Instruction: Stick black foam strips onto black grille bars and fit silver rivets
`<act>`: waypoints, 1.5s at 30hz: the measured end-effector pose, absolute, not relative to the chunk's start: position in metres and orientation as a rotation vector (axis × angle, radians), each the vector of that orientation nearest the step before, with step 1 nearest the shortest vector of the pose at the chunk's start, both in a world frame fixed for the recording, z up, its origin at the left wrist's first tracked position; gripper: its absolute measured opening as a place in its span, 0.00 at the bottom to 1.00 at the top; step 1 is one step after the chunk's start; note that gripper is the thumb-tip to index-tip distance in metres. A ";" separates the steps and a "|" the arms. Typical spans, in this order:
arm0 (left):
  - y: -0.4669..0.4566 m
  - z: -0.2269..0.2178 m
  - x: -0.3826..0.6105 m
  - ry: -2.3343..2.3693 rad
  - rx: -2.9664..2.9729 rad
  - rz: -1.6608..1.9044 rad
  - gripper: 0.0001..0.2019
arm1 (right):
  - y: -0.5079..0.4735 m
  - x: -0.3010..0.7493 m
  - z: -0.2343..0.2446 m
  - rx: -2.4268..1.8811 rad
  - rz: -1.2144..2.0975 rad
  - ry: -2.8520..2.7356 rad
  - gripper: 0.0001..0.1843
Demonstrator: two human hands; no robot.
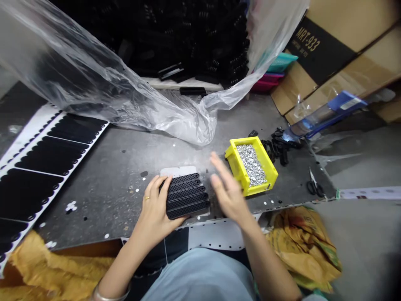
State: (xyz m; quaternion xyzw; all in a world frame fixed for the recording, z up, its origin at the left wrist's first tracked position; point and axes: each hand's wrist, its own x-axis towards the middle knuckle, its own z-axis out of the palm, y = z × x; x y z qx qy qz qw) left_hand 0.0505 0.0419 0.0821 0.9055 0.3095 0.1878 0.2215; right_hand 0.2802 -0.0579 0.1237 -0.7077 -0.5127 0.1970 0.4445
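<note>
My left hand (pixel 155 209) rests on the left edge of a row of black ribbed plastic strips (pixel 188 195) lying on a white sheet on the grey table (pixel 119 175). Its fingers curl over the strips' ends and grip them. My right hand (pixel 227 188) hovers just right of the strips, fingers stretched out and slightly blurred, holding nothing. A yellow bin (pixel 233 156) full of small silver screws (pixel 252 165) stands right beside the right hand.
A large clear plastic bag (pixel 131 92) of black parts spills over the table's back. Sheets of black strips (pixel 46 159) lie at left. Loose black parts (pixel 277 146), scissors (pixel 315 186), a blue-capped tool (pixel 326 115) and cardboard boxes (pixel 344 50) are at right.
</note>
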 end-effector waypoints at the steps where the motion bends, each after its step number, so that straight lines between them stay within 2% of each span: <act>1: 0.042 0.081 0.051 0.856 2.502 0.533 0.53 | -0.063 0.302 0.132 -1.828 0.262 -1.244 0.24; 3: 0.042 0.080 0.052 0.876 2.500 0.562 0.52 | -0.073 0.347 0.144 -2.039 0.032 -1.255 0.20; 6: 0.040 0.082 0.054 0.911 2.504 0.544 0.56 | -0.081 0.397 0.144 -2.280 0.133 -1.543 0.16; 10: 0.037 0.089 0.057 0.929 2.526 0.478 0.66 | -0.078 0.414 0.136 -2.301 0.169 -1.664 0.10; 13: 0.039 0.091 0.062 0.882 2.575 0.478 0.62 | -0.076 0.415 0.141 -2.201 0.119 -1.668 0.08; 16: 0.044 0.091 0.065 0.834 2.588 0.482 0.56 | -0.075 0.422 0.151 -2.235 0.013 -1.670 0.12; 19: 0.047 0.091 0.063 0.789 2.582 0.469 0.56 | -0.071 0.420 0.162 -2.290 -0.153 -1.632 0.14; 22: 0.044 0.093 0.060 0.795 2.579 0.460 0.58 | -0.059 0.388 0.170 -2.147 -0.234 -1.586 0.11; 25: 0.039 0.093 0.058 0.887 2.553 0.468 0.61 | -0.041 0.327 0.163 -1.864 0.029 -1.748 0.08; 27: 0.037 0.093 0.057 0.912 2.537 0.487 0.61 | -0.030 0.284 0.148 -1.707 0.190 -1.881 0.11; 30: 0.039 0.091 0.057 0.875 2.554 0.501 0.59 | -0.025 0.241 0.121 -1.605 0.139 -2.004 0.14; 33: 0.040 0.089 0.057 0.848 2.590 0.490 0.59 | -0.031 0.231 0.104 -1.536 0.139 -1.969 0.18; 37: 0.038 0.090 0.057 0.859 2.634 0.453 0.59 | -0.037 0.241 0.106 -1.450 0.216 -1.806 0.20; 40: 0.037 0.098 0.053 0.818 2.625 0.488 0.55 | -0.043 0.262 0.124 -1.542 0.216 -1.670 0.20; 42: 0.040 0.104 0.050 0.790 2.604 0.563 0.42 | -0.055 0.288 0.138 -1.738 0.069 -1.555 0.19; 44: 0.048 0.109 0.050 0.767 2.613 0.662 0.24 | -0.071 0.323 0.147 -1.973 -0.224 -1.376 0.14; 45: 0.053 0.111 0.052 0.746 2.631 0.705 0.19 | -0.079 0.341 0.150 -2.067 -0.309 -1.316 0.11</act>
